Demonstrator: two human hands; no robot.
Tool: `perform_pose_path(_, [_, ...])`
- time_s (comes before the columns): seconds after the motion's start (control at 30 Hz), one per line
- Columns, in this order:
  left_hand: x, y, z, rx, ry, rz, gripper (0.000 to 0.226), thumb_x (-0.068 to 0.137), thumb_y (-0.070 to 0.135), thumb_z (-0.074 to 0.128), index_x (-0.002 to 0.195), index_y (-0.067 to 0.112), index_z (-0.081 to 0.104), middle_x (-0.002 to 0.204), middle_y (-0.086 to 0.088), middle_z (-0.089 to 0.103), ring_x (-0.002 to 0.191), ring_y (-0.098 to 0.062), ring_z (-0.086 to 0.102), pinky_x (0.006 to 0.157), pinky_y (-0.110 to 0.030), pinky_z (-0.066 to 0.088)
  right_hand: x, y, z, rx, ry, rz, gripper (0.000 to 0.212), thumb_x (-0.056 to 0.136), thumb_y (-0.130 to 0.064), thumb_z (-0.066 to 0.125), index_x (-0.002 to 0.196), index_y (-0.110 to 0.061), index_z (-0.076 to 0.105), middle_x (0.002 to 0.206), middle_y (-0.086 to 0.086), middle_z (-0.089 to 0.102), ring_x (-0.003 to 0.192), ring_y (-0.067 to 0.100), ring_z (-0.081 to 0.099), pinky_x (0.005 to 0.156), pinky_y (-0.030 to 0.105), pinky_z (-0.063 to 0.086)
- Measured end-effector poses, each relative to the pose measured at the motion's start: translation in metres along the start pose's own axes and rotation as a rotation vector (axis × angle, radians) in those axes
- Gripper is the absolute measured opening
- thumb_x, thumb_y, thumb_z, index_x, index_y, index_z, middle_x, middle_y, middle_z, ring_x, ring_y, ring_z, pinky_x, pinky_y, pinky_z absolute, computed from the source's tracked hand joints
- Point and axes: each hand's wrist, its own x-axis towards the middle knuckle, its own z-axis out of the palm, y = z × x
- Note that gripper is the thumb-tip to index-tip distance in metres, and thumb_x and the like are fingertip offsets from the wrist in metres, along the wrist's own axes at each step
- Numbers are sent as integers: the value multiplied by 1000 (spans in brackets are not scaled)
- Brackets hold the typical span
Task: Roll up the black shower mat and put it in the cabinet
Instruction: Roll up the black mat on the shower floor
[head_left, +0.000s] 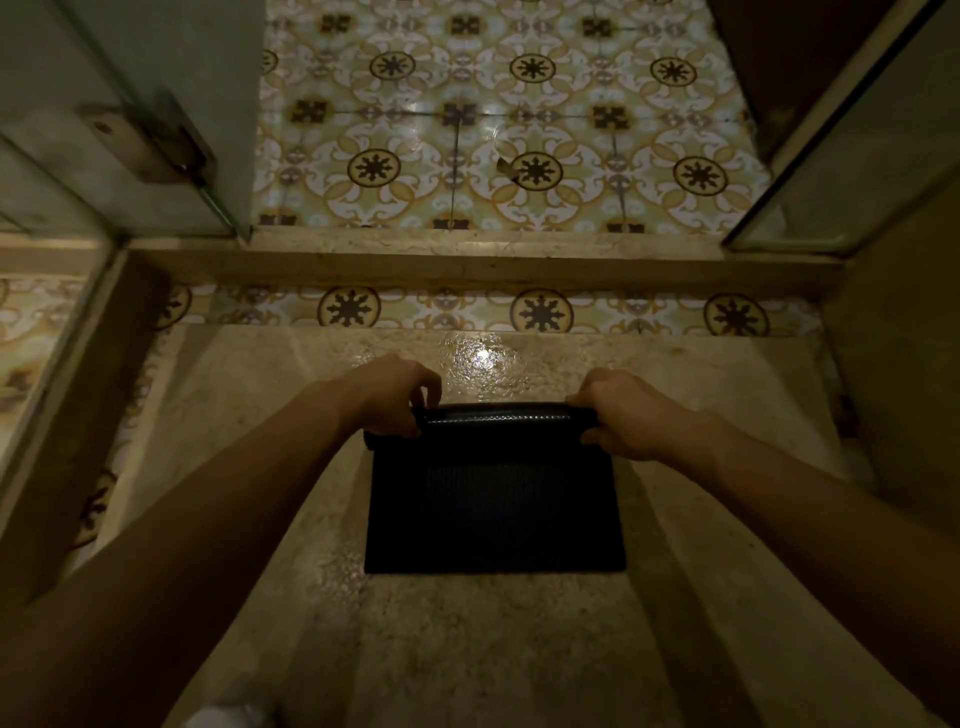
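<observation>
Black shower mat (496, 499) lies on the shower floor (467, 649), its far edge curled into a first roll. Left hand (392, 397) and right hand (631, 418) fingers (582, 401) clench that roll's ends. Most stays flat nearer than the fingers; no cabinet visible.

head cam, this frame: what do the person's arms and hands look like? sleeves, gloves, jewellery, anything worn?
Both arms are bare along all that shows, from the lower frame edges to the wrists: no sleeves in view. The left hand and right hand wear no gloves. No watch, bracelet or ring is visible, though the light is dim and small items could be missed. No markings or tape show.
</observation>
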Motion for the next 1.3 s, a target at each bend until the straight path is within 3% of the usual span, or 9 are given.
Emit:
perform_pose_path(0.1, [-2,-9,2,-49,-35,-14,39,78,13,77,112,26,64,123,1,66,106,-17,62,84,-31,49,-2,-1,-1,44,-44,19,25,85,-19,67,110,-18,69,102,7,69,98,26,64,82,35,52])
perform_pose_path(0.27, [-3,-2,12,25,6,-39,45,74,16,80,112,28,60,114,3,70,97,-16,63,78,-32,53,-4,-4,1,16,-27,44,42,81,-28,76,119,-14,65,112,9,65,107,27,59,88,35,48])
perform_pose_path(0.43, [-5,1,9,42,-64,-27,45,76,13,73,116,29,62,122,1,64,98,-18,63,81,-35,57,-7,-4,2,61,-88,22,29,84,-22,71,112,-17,70,106,8,67,102,25,62,86,35,50])
perform_pose_path(0.53, [-8,2,13,14,-47,-51,45,75,10,75,114,27,61,119,0,68,98,-17,64,77,-30,56,-9,-4,4,94,-74,61,33,85,-21,70,117,-17,66,111,8,68,103,25,62,87,35,51])
perform_pose_path(0.63, [-9,8,17,86,-25,-48,49,72,13,78,116,28,60,113,2,70,93,-16,62,74,-27,52,-12,-3,12,54,-56,73,51,82,-31,75,128,-17,58,121,8,58,112,26,55,89,32,44])
perform_pose_path(0.83, [-12,8,16,83,-48,-29,47,76,13,70,121,28,65,119,0,68,101,-18,64,74,-19,44,-12,-6,10,59,-104,60,30,84,-22,68,113,-17,66,111,8,64,100,25,61,84,39,53])
perform_pose_path(1.1, [-16,13,23,146,-57,-2,52,75,16,75,123,27,58,117,-1,68,103,-21,61,76,-24,45,-15,-10,14,3,-117,48,47,80,-29,74,123,-16,61,119,10,54,108,28,56,88,37,50])
perform_pose_path(1.3, [-21,10,24,127,-71,25,50,74,18,79,119,27,57,112,0,70,99,-18,62,75,-25,45,-19,-10,16,50,-108,65,43,79,-22,73,120,-19,60,113,7,63,101,25,60,72,30,46])
